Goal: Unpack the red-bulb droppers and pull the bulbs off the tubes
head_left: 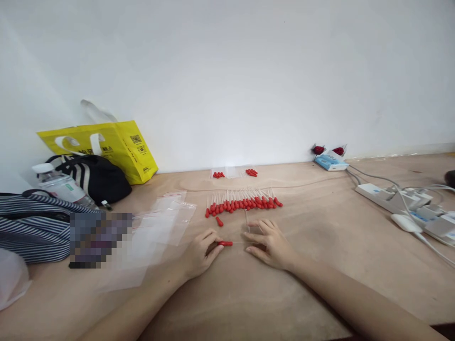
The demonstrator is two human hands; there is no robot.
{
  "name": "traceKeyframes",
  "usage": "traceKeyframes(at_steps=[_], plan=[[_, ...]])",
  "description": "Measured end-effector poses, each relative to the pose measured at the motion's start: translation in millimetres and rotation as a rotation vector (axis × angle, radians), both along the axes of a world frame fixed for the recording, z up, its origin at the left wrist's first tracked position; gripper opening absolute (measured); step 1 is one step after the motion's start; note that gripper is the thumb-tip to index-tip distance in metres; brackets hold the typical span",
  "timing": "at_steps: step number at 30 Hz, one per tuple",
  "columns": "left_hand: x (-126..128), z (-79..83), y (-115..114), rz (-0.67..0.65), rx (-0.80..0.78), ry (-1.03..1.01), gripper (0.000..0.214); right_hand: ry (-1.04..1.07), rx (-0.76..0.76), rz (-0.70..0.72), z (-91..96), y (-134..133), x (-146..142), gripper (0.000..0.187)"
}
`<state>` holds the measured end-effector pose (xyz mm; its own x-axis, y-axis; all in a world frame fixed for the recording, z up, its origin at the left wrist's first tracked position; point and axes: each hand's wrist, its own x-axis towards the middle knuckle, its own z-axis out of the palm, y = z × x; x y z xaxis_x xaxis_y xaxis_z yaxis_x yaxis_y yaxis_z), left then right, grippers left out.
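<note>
My left hand (204, 251) pinches the red rubber bulb (226, 243) of a dropper between thumb and fingers. From that bulb a thin clear tube points right, its end between the thumb and index finger of my right hand (270, 244). The fingers of my right hand are spread over the table. Another thin clear tube (246, 217) lies by its fingertips; whether they touch it I cannot tell. Just beyond my hands lies a row of droppers (243, 204), red bulbs towards me and clear tubes pointing away. One loose red bulb (219, 221) lies in front of the row.
Clear zip bags (156, 237) lie left of my hands. Two small bags with red bulbs (251, 173) lie by the wall. A yellow bag (138, 156), black pouch (106, 177), bottle (66, 184) and striped bag (35, 232) stand left. Right are a tissue pack (331, 162) and power strip (377, 192).
</note>
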<state>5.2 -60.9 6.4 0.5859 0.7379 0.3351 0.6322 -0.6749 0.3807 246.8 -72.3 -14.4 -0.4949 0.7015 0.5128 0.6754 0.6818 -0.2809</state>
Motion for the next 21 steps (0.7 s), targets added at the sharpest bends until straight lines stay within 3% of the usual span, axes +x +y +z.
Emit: traceKeyframes(at_steps=[7, 13, 21], plan=[[7, -6.1, -1, -0.032, 0.013, 0.006, 0.03, -0.073, -0.021, 0.036, 1.2, 3, -13, 0.031], [16, -11.3, 3, -0.074, -0.029, 0.009, 0.028, -0.103, -0.075, 0.041, -1.5, 4, -16, 0.031], [14, -17.2, 4, -0.079, -0.04, -0.038, 0.027, 0.006, -0.163, 0.074, -5.8, 10, -24, 0.022]])
